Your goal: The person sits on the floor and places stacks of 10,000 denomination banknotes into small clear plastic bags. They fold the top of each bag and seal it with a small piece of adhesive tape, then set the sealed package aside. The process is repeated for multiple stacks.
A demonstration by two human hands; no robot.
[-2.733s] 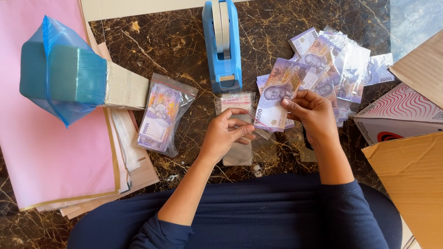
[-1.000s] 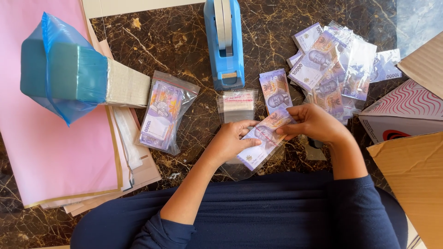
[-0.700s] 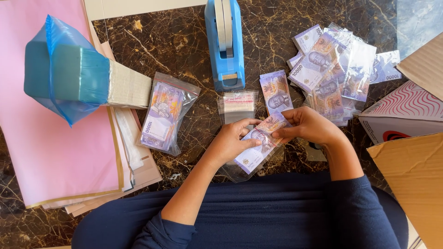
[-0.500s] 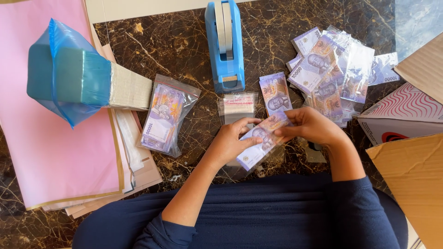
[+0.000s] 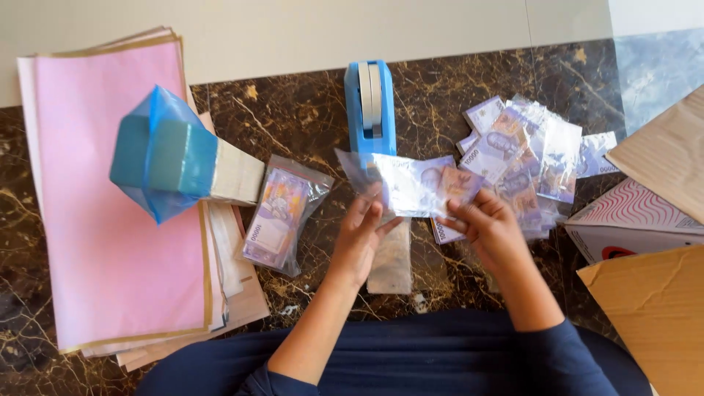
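Banknote sleeve (image 5: 411, 183) between both pinching hands

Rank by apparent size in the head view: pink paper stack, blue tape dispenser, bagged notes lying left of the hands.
1. Pink paper stack, clearly largest.
2. Bagged notes and tape dispenser: look alike, unranked.

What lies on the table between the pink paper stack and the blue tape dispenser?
In the head view, a bagged bundle of banknotes lies there, on the marble table.

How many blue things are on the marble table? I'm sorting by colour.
2: a blue plastic tape dispenser at the table's far middle, and a blue plastic bag around a block on the pink paper sheets, left.
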